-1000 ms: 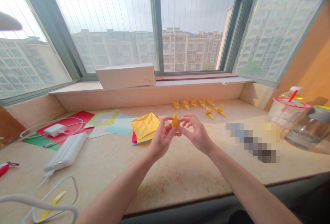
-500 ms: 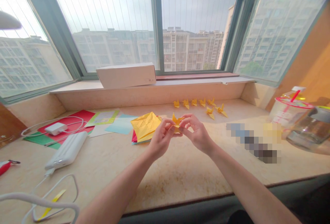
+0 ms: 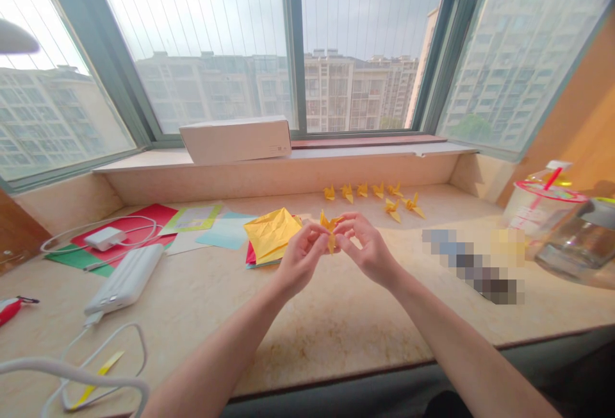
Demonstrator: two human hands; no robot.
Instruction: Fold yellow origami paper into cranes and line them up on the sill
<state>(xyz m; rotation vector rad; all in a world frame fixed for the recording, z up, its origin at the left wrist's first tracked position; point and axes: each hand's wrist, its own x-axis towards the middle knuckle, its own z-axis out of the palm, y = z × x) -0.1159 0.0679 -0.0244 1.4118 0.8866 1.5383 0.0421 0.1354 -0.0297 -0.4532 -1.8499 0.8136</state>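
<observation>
A small folded yellow paper crane (image 3: 330,225) is held up over the counter between both hands, its points sticking up and one narrow point hanging down. My left hand (image 3: 306,252) is closed, pinching its left side between thumb and fingers. From the other side my right hand (image 3: 364,246) pinches it too, thumb toward the lower middle. The fingers cover part of the folds. Just left of my left hand lies a stack of yellow paper (image 3: 271,235), creased, with red and blue sheets under it. Several finished yellow paper cranes (image 3: 362,191) stand farther back, right of centre.
A white power bank (image 3: 125,278) with cables lies left, near a white charger (image 3: 104,238) on red and green paper. Light blue paper (image 3: 225,231) lies behind. A white box (image 3: 235,140) stands on the sill. At right are a lidded cup (image 3: 538,209) and a glass jar (image 3: 571,245).
Between the fingers the crane's lower part has changed from a wide flap to a narrow downward point. Both hands stay in nearly the same place.
</observation>
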